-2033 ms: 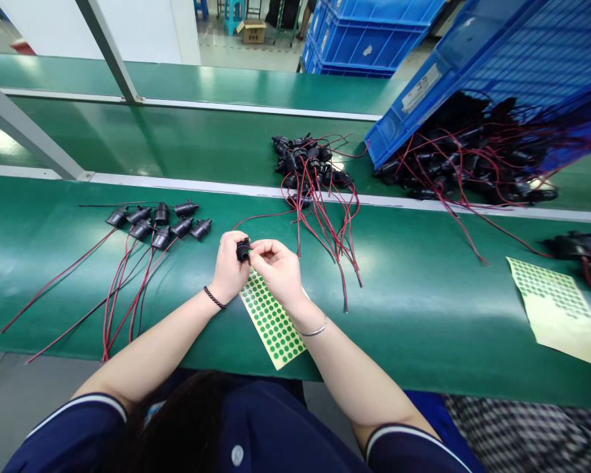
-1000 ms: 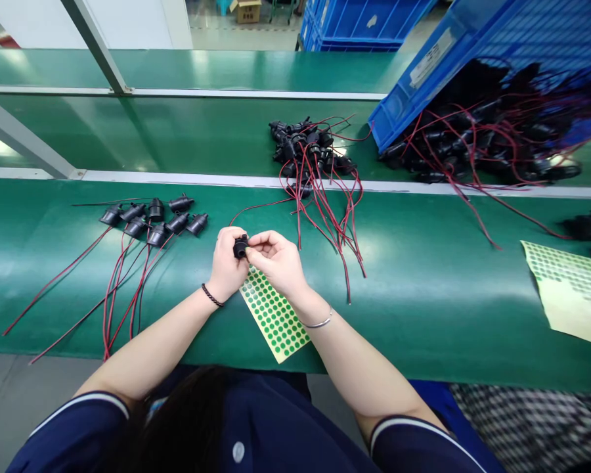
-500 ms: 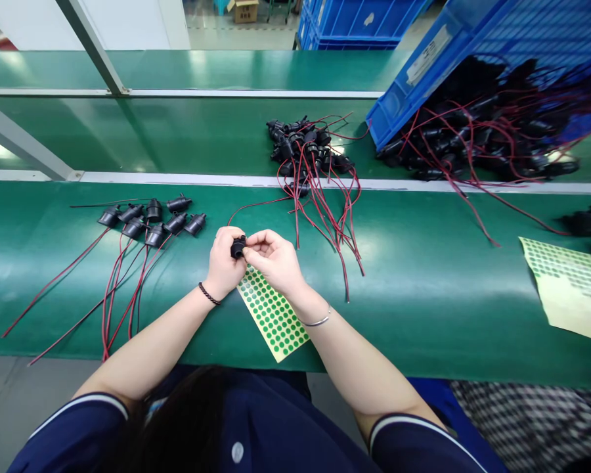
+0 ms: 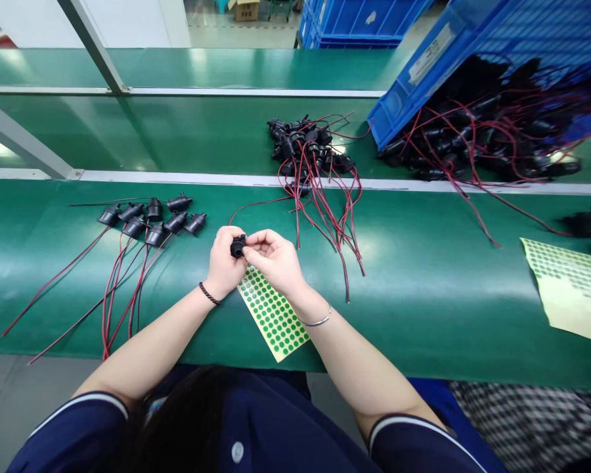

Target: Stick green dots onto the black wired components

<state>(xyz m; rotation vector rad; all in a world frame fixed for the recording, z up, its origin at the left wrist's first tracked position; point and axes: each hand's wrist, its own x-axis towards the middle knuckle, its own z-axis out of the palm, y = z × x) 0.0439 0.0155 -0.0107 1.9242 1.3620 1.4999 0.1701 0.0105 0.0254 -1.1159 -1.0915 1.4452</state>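
Note:
My left hand (image 4: pixel 225 263) grips a small black connector (image 4: pixel 237 246) whose red wire runs up and away over the green belt. The fingertips of my right hand (image 4: pixel 274 259) press against that connector from the right. Under both hands lies a yellow sheet of green dot stickers (image 4: pixel 272 313). A row of several black connectors with red and black wires (image 4: pixel 150 220) lies to the left of my left hand.
A loose heap of wired connectors (image 4: pixel 308 154) lies beyond my hands across the belt's rail. A tipped blue crate (image 4: pixel 423 72) spills many more at the upper right. A second sticker sheet (image 4: pixel 569 289) lies at the right. Metal frame bars (image 4: pixel 91 46) stand at upper left.
Both hands stay together on the connector, with only small finger shifts. The view has tilted slightly, so everything sits a little higher than two seconds ago.

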